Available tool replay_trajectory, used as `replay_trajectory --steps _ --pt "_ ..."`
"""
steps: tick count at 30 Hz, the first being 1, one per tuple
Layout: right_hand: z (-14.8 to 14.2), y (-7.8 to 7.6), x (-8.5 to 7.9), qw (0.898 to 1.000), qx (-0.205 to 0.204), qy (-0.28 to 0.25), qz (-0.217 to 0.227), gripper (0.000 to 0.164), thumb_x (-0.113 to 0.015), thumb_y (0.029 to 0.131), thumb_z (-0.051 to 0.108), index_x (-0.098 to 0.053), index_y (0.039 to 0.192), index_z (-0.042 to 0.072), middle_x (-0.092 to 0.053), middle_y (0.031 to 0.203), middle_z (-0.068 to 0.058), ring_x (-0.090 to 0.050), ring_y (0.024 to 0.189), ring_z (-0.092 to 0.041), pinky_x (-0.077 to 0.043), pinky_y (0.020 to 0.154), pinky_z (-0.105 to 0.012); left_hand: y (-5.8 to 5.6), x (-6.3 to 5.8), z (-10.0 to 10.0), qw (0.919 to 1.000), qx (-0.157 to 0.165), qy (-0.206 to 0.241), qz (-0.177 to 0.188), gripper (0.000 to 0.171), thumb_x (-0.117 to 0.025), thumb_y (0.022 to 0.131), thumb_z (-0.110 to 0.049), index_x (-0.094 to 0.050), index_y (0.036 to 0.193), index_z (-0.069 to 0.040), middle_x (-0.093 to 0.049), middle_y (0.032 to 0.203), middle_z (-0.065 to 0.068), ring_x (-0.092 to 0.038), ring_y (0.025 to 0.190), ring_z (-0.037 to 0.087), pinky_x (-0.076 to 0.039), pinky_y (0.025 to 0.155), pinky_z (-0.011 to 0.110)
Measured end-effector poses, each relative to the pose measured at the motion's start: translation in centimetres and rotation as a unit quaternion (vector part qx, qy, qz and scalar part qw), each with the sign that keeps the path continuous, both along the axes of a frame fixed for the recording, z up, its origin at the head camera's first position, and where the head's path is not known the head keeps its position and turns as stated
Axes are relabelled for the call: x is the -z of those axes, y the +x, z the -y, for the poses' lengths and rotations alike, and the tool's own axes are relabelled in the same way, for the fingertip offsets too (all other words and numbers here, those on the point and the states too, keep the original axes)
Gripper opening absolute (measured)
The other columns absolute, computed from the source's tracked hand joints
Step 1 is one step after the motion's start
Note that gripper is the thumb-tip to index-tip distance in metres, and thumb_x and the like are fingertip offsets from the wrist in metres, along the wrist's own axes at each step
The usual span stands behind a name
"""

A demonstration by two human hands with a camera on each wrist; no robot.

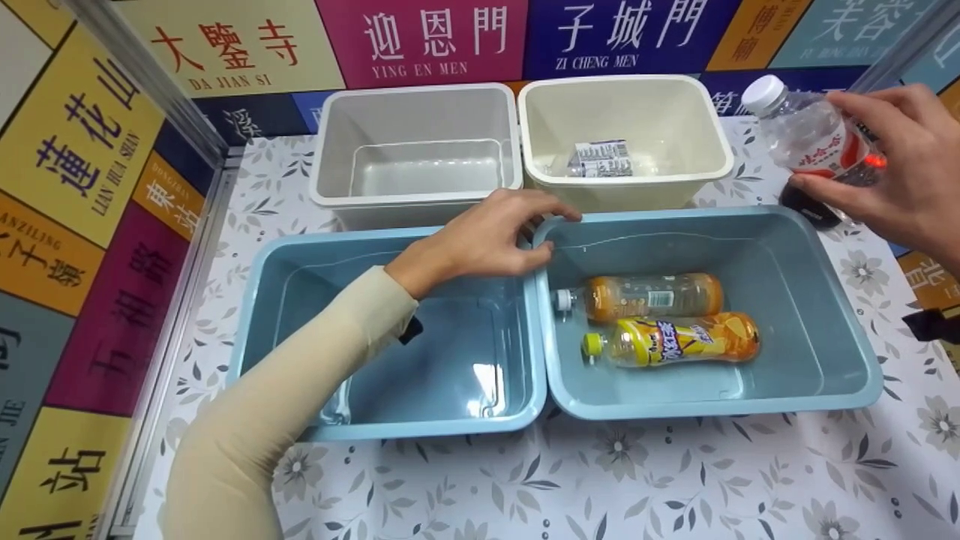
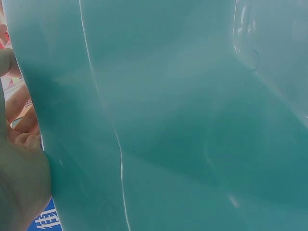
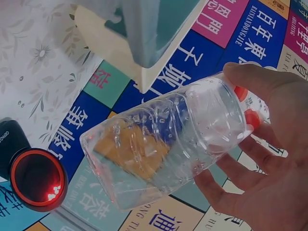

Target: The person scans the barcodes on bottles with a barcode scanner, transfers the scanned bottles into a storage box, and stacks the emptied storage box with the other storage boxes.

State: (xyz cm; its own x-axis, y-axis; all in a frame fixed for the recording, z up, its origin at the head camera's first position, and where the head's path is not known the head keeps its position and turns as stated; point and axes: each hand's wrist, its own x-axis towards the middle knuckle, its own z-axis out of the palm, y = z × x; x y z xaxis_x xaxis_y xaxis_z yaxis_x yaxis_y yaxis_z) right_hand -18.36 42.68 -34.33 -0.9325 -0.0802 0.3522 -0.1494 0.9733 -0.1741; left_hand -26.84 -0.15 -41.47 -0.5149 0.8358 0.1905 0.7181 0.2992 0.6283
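My right hand (image 1: 911, 161) holds a clear plastic bottle (image 3: 163, 139) with a white cap and a red-and-white label, tilted, beyond the right end of the right blue bin (image 1: 817, 300). Thumb and fingers are around the bottle's label in the right wrist view. My left hand (image 1: 495, 232) rests where the rims of the left blue bin (image 1: 390, 431) and the right one meet, its fingers loosely bent. Two drink bottles lie in the right bin: an orange-banded clear bottle (image 1: 652, 298) and a yellow-and-orange labelled bottle (image 1: 686, 339) with a yellow-green cap.
Behind the blue bins stand a grey bin (image 1: 416, 199) and a cream bin (image 1: 630, 180), the latter with a clear bottle (image 1: 600, 159) inside. A black device (image 3: 38, 178) with a red-lit ring stands right of the bins. Patterned panels close off the back and left.
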Motion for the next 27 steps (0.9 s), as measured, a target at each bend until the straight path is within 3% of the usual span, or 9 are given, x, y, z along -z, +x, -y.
replay_trajectory --steps 2,6,13,18,21,27 --pt "-0.2 -0.1 0.1 1.0 0.003 -0.001 0.002 0.08 -0.079 0.097 0.033 -0.043 0.166 0.014 -0.049 0.153 -0.028 -0.048 0.131 -0.047 -0.043 0.119 -0.032 0.0 0.0 0.0 1.0 0.0 0.001 0.0 0.049 -0.066 0.096 -0.023 -0.068 0.144 -0.015 -0.073 0.141 0.0 -0.069 0.102 0.012 -0.06 0.089 0.028" --pt "-0.7 -0.3 0.4 1.0 0.006 -0.006 0.006 0.079 -0.075 0.101 0.039 -0.041 0.167 0.014 -0.048 0.154 -0.029 -0.047 0.133 -0.046 -0.038 0.114 -0.023 0.0 0.2 0.1 1.0 0.0 0.006 0.0 0.048 -0.066 0.096 -0.021 -0.068 0.143 -0.014 -0.073 0.141 0.001 -0.069 0.103 0.013 -0.06 0.09 0.028" --pt "-1.5 -0.6 1.1 1.0 0.023 -0.013 0.016 0.078 -0.077 0.101 0.031 -0.039 0.167 0.011 -0.046 0.151 -0.03 -0.045 0.134 -0.045 -0.033 0.105 -0.017 -0.1 0.1 0.0 1.0 0.001 0.004 0.002 0.048 -0.066 0.095 -0.023 -0.069 0.143 -0.014 -0.073 0.14 0.001 -0.069 0.101 0.012 -0.06 0.089 0.027" --pt "-2.4 -0.9 1.5 0.999 0.031 -0.019 0.007 0.078 -0.077 0.1 0.032 -0.042 0.166 0.013 -0.047 0.15 -0.029 -0.046 0.132 -0.045 -0.026 0.097 -0.003 0.0 -0.1 0.0 1.0 -0.001 -0.004 0.002 0.048 -0.066 0.096 -0.023 -0.068 0.143 -0.015 -0.073 0.14 -0.001 -0.067 0.101 0.011 -0.059 0.089 0.025" --pt "-2.9 -1.0 1.9 0.999 0.031 -0.023 0.001 0.078 -0.078 0.099 0.031 -0.042 0.166 0.013 -0.047 0.149 -0.029 -0.046 0.132 -0.044 -0.025 0.094 -0.002 0.0 0.0 0.0 1.0 0.001 0.0 0.0 0.048 -0.065 0.095 -0.022 -0.069 0.143 -0.015 -0.073 0.14 0.0 -0.067 0.101 0.012 -0.06 0.088 0.027" --pt "-4.0 -1.3 2.8 0.999 0.024 -0.025 -0.009 0.078 -0.08 0.098 0.026 -0.042 0.165 0.008 -0.047 0.145 -0.031 -0.044 0.128 -0.043 -0.025 0.089 -0.011 0.0 0.0 0.0 1.0 0.003 0.004 0.001 0.049 -0.064 0.095 -0.023 -0.068 0.143 -0.014 -0.073 0.14 0.001 -0.068 0.102 0.013 -0.061 0.088 0.027"
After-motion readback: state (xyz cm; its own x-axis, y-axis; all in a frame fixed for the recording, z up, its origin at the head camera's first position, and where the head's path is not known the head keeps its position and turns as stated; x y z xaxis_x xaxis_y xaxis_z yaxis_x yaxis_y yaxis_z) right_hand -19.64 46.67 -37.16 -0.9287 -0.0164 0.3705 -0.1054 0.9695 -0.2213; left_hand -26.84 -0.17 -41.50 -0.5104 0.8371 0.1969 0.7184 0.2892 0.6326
